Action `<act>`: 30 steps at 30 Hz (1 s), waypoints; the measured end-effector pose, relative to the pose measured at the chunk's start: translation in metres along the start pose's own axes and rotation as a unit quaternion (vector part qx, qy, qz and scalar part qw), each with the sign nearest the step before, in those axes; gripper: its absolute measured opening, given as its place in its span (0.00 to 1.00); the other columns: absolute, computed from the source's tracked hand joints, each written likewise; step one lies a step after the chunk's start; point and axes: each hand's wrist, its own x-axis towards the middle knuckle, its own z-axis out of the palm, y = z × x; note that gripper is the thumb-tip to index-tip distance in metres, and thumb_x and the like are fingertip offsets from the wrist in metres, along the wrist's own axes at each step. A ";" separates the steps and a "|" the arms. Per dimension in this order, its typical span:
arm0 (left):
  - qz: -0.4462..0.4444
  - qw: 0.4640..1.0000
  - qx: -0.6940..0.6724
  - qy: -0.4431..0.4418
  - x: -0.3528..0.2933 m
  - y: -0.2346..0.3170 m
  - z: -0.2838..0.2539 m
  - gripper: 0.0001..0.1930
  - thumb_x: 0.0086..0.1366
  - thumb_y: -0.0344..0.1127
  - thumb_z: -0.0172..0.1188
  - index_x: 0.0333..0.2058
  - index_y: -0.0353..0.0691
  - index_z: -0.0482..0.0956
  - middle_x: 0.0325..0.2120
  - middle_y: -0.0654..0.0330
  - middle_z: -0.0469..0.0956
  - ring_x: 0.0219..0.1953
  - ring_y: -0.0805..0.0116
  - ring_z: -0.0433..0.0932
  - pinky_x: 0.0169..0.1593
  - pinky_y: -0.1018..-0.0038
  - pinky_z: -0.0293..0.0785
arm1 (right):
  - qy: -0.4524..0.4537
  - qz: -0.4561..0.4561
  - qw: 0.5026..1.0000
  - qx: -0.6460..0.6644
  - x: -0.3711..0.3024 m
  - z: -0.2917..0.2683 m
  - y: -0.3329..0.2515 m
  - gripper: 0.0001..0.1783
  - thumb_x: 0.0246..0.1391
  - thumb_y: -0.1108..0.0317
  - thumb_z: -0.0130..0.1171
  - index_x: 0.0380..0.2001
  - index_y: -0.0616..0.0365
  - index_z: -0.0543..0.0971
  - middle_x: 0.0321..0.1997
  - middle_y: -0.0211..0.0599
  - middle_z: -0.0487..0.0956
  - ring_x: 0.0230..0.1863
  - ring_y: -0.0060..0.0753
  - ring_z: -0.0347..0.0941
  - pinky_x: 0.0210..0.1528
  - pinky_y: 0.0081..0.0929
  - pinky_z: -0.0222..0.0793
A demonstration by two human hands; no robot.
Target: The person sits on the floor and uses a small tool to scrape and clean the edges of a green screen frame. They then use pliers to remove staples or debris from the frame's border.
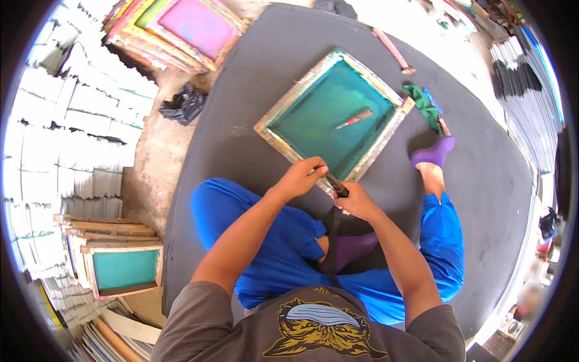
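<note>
A wooden screen-printing frame (368,158) with stretched green mesh lies tilted on the dark mat in front of me. My right hand (357,200) is closed round a dark-handled tool (336,186) at the frame's near corner. Fingers pinched, my left hand (305,176) meets the tool's far end at the frame's near rail; the tip is hidden, so its kind cannot be told. On the mesh rests a small tool with a reddish handle and a thin metal end (356,119).
Beyond the frame lies a long pinkish-handled tool like a hammer (395,53). A green cloth (422,107) sits by my purple-socked foot (434,153). Stacked frames (199,27) and a black plastic bag (184,104) are left of the mat; more frames (123,269) lean nearer.
</note>
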 end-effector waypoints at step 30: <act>-0.202 0.827 0.088 0.518 0.006 -0.089 -0.042 0.24 0.70 0.44 0.63 0.58 0.34 0.78 0.38 0.48 0.83 0.42 0.51 0.83 0.51 0.56 0.77 | 0.012 0.104 0.935 -0.339 -0.040 -0.029 0.027 0.25 0.61 0.52 0.63 0.47 0.67 0.83 0.47 0.63 0.84 0.51 0.66 0.81 0.55 0.54 0.74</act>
